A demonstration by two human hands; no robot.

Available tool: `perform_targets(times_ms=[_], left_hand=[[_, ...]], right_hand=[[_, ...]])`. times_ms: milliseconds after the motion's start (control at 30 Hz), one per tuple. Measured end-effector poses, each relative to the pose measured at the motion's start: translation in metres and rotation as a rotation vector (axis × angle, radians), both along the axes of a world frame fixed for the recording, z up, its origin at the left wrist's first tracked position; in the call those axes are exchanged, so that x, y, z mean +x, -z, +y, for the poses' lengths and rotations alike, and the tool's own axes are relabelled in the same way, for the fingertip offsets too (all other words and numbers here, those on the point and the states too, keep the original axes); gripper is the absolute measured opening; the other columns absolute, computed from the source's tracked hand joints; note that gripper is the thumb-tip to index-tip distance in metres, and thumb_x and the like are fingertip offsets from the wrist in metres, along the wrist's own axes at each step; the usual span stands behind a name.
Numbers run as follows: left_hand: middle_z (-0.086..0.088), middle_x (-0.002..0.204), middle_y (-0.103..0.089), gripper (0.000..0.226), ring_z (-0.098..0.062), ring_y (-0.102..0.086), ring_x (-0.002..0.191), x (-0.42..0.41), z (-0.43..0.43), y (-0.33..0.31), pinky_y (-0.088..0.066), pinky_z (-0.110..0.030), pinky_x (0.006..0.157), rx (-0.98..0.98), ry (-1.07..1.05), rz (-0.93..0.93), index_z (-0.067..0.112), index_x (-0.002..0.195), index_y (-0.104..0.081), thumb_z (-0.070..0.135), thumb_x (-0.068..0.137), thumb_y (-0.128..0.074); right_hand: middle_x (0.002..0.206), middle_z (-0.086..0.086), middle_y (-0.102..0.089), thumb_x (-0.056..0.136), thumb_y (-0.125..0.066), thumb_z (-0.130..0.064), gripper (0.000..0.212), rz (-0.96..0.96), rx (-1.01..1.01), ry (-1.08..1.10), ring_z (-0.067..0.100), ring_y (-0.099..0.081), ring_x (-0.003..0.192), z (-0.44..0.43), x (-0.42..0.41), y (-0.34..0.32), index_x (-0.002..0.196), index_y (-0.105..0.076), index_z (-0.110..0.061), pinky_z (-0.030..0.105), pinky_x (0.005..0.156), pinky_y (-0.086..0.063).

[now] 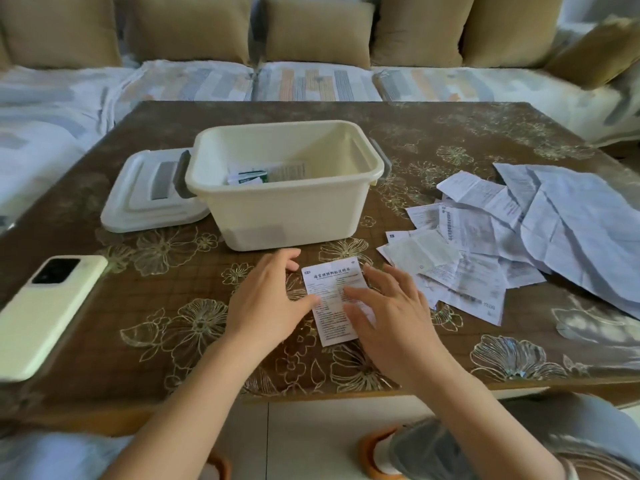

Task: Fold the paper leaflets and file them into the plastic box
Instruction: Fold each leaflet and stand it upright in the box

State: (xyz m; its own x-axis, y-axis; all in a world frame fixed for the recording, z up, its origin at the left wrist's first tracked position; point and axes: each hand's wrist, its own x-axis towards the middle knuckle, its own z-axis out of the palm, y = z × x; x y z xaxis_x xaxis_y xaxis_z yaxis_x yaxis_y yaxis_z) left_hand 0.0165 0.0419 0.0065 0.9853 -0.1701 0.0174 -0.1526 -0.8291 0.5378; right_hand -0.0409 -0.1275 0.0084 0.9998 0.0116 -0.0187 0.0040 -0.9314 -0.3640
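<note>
A folded white leaflet [330, 292] with printed text lies flat on the table in front of the cream plastic box [287, 216]. My left hand [266, 299] rests at the leaflet's left edge, thumb touching the paper, fingers spread. My right hand [391, 313] presses down on the leaflet's right side with straight fingers. The box stands open just behind the leaflet and holds a few folded leaflets and a green-and-white packet [249, 176]. A loose pile of unfolded leaflets [502, 244] is spread to the right.
The box's lid [138, 199] lies left of the box. A pale phone [45, 310] lies face down at the table's left front. The table [156, 323] has a brown floral cover. A sofa with tan cushions [315, 32] runs behind it.
</note>
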Motion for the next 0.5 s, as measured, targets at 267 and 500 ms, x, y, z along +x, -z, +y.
perform_targets(times_ms=[267, 500], left_hand=[[0.021, 0.099, -0.058, 0.042, -0.006, -0.056, 0.086, 0.022, -0.006, -0.010, -0.048, -0.028, 0.078, 0.002, 0.115, 0.171, 0.033, 0.114, -0.058, 0.034, 0.078, -0.080], [0.018, 0.074, -0.070, 0.007, 0.000, -0.066, 0.067, -0.001, 0.001, -0.027, -0.057, -0.028, 0.062, -0.294, 0.128, -0.210, 0.027, 0.082, -0.072, 0.022, 0.081, -0.077]], right_hand=[[0.146, -0.012, -0.033, 0.081, -0.068, -0.050, 0.084, -0.011, 0.030, 0.004, 0.015, -0.020, 0.132, -0.016, 0.016, -0.005, 0.149, -0.021, -0.033, 0.029, 0.107, -0.022], [0.090, -0.023, -0.055, 0.080, -0.075, -0.016, 0.060, -0.308, 0.388, 0.102, -0.002, -0.053, 0.065, -0.014, 0.018, -0.010, 0.132, -0.050, -0.031, 0.010, 0.059, -0.041]])
